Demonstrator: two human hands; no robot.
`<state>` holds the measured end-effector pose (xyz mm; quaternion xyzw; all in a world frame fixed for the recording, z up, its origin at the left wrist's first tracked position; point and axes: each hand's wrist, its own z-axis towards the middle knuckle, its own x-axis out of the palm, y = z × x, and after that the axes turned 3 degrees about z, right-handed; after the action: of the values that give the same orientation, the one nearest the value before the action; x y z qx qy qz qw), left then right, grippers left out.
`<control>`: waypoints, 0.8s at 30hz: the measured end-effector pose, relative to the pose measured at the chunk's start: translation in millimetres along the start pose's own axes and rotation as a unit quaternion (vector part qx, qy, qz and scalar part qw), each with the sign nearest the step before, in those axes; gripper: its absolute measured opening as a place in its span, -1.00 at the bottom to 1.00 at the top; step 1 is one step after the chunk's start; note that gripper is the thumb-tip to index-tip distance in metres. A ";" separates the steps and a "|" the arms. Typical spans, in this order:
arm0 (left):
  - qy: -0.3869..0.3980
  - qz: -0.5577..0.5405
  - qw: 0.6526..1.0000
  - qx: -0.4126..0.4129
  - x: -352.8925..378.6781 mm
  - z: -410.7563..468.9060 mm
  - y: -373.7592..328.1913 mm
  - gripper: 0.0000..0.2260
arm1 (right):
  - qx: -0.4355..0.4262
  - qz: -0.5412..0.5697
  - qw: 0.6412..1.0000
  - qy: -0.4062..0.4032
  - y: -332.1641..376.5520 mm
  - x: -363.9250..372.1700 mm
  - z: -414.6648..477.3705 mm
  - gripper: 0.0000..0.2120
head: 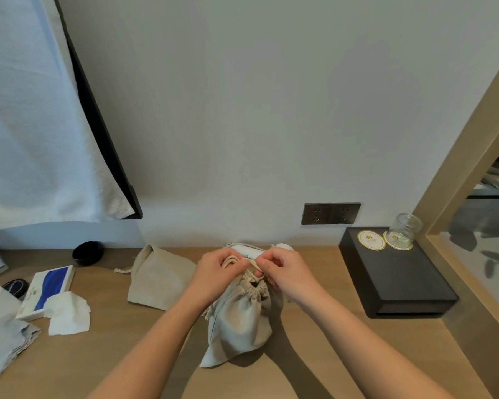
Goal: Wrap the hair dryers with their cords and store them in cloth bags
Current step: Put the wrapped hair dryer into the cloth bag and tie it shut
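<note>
- A spare bag [159, 277] is laid flat on the surface [113, 341].
- The drawstring [231, 260] is pinched by the left hand [213, 273].
- The filled bag [242, 315] is being cinched at centre: long axis near-to-far, mouth towards the wall.
- The drawstring is pinched likewise by the right hand [287, 272]; tying is judged next.

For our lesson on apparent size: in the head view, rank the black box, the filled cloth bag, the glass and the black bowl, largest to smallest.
1. black box
2. filled cloth bag, nearer the camera, so less sure
3. glass and black bowl look alike; not ranked
</note>
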<state>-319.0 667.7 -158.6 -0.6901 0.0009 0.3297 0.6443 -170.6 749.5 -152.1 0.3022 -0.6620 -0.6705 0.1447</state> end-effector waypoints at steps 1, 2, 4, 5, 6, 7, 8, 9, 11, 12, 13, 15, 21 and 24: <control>0.001 -0.003 1.000 0.004 -0.8 0.5 0.0 -0.94 | 0.001 0.003 1.000 0.002 0.0 -0.1 0.0 -0.89; 0.005 -0.008 1.000 0.008 -1.7 0.4 -1.2 -0.96 | 0.003 0.006 1.000 0.002 -0.5 -0.1 0.3 -0.89; 0.020 -0.011 1.000 0.015 -3.2 0.3 -2.0 -0.94 | 0.005 0.000 1.000 -0.003 -1.1 1.2 0.6 -0.88; 0.025 -0.006 1.000 0.018 -3.5 0.8 -1.3 -0.94 | 0.005 -0.003 1.000 -0.004 -1.5 1.8 1.0 -0.87; 0.028 0.001 0.999 0.020 -3.6 1.3 -0.9 -0.95 | 0.006 -0.003 1.000 -0.004 -0.9 2.4 1.2 -0.86; 0.030 0.009 0.999 0.021 -3.5 1.9 -1.5 -0.95 | 0.009 -0.002 1.000 0.000 0.2 2.4 0.9 -0.86; 0.030 0.017 0.999 0.024 -3.2 3.0 -2.1 -0.93 | 0.009 -0.005 1.000 0.007 1.4 1.8 0.4 -0.85; 0.029 0.025 0.999 0.025 -2.9 4.8 -3.2 -0.91 | 0.002 -0.016 1.000 0.019 2.6 0.3 -0.3 -0.85; 0.027 0.031 0.999 0.016 -4.3 8.2 -8.2 -0.85 | -0.021 -0.055 0.996 0.063 5.8 -2.8 -2.4 -0.90; 0.035 0.026 0.999 0.010 -6.5 9.7 -10.1 -0.84 | -0.033 -0.078 0.993 0.081 7.4 -3.8 -3.6 -0.92; 0.048 0.024 0.999 0.006 -9.5 10.8 -11.6 -0.86 | -0.044 -0.109 0.989 0.087 7.6 -4.9 -3.7 -0.92; 0.077 0.042 0.996 0.008 -17.0 11.7 -12.1 -0.89 | -0.072 -0.198 0.975 0.066 7.2 -9.3 -1.5 -0.83; 0.156 0.087 0.984 -0.019 -31.4 9.3 -5.5 -0.57 | 0.004 -0.206 0.978 0.039 11.3 -25.8 1.9 -0.66; 0.153 0.025 0.987 -0.042 -29.0 6.0 -5.8 -0.58 | 0.079 -0.116 0.989 0.045 14.6 -33.6 -0.5 -0.58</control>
<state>-342.0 661.7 -139.8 -0.7585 0.1027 0.2362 0.5986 -147.2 767.8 -130.6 0.4173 -0.6664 -0.6138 0.0714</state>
